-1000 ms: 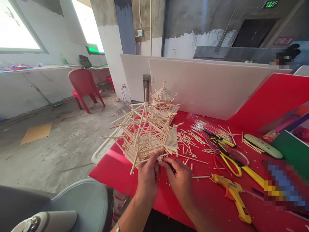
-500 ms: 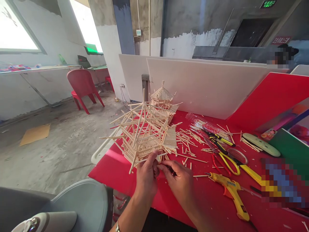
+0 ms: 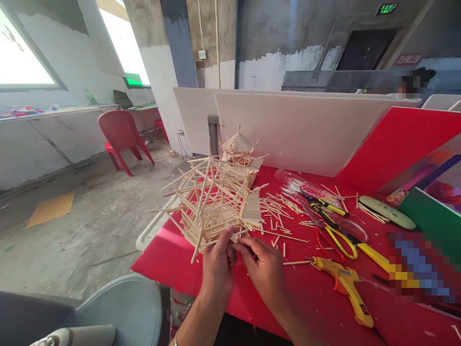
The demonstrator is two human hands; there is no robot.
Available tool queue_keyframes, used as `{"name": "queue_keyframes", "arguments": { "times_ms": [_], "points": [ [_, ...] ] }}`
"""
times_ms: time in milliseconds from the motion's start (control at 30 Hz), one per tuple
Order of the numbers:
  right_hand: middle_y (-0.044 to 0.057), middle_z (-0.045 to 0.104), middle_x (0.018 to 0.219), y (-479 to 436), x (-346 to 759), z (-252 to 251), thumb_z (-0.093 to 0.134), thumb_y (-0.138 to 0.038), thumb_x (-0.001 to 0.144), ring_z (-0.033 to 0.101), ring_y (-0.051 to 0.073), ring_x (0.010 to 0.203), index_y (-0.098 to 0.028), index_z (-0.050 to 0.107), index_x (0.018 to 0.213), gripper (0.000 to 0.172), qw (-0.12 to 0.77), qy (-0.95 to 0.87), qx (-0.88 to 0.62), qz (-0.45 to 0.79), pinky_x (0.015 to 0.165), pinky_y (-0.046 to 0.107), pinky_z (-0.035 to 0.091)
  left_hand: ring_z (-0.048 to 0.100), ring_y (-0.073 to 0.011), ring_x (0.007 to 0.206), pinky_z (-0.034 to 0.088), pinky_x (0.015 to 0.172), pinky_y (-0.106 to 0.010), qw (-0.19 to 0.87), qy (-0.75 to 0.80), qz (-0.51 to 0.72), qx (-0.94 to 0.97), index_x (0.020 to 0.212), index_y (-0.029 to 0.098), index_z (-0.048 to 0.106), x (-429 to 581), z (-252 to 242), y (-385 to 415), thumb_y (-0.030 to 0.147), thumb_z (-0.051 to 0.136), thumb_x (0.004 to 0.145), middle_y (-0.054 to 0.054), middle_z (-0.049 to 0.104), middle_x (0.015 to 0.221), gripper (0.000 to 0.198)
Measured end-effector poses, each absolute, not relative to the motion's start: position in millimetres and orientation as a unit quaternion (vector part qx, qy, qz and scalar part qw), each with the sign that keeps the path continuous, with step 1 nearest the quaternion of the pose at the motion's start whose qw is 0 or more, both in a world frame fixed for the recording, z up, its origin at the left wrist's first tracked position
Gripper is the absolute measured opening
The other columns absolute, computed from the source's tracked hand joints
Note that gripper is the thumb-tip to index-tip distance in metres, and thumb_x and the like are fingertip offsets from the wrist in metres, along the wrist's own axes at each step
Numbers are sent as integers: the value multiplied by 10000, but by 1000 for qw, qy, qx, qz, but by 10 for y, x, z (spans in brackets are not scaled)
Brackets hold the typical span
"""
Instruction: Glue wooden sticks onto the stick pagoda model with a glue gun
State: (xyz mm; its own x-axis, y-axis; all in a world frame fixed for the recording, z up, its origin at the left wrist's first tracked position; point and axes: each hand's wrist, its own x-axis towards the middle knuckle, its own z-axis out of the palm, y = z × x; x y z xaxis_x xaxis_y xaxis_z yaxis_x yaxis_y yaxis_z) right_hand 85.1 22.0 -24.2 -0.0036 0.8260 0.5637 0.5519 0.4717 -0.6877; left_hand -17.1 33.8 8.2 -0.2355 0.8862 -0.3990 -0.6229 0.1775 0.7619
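A model building of thin wooden sticks (image 3: 216, 192), with an open roof frame and a central post, stands at the front left of the red tabletop. At its near edge my left hand (image 3: 218, 259) is closed, thumb on top, on a thin wooden stick (image 3: 238, 234). My right hand (image 3: 264, 262) meets it from the right, thumb and forefinger pinched together at the left fingers. Whatever lies in that pinch is too small and covered to make out. Behind the frame rises a finished-looking stick pavilion (image 3: 238, 146) with a pointed roof.
Loose cut sticks (image 3: 277, 206) lie right of the model. Farther right are a yellow glue gun (image 3: 345, 283), yellow-handled scissors (image 3: 340, 242), pliers (image 3: 324, 211) and a green oval case (image 3: 387, 211). White boards (image 3: 281, 129) stand behind. A grey stool (image 3: 122, 307) is at lower left.
The camera view has shifted slightly, so the scene sits a little lower and farther left. Both hands stay together at the model's near edge; the right hand has turned slightly.
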Motion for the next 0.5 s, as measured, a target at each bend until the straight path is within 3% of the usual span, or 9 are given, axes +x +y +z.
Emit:
{"name": "queue_keyframes", "arguments": {
  "times_ms": [500],
  "points": [
    [-5, 749, 831, 246, 813, -236, 549, -274, 955, 704, 133, 723, -251, 696, 952, 149, 510, -692, -488, 156, 680, 227, 529, 281, -33, 368, 188, 377, -187, 598, 470, 631, 151, 705, 132, 761, -183, 58, 335, 373, 822, 622, 85, 361, 374, 262]
  ]
}}
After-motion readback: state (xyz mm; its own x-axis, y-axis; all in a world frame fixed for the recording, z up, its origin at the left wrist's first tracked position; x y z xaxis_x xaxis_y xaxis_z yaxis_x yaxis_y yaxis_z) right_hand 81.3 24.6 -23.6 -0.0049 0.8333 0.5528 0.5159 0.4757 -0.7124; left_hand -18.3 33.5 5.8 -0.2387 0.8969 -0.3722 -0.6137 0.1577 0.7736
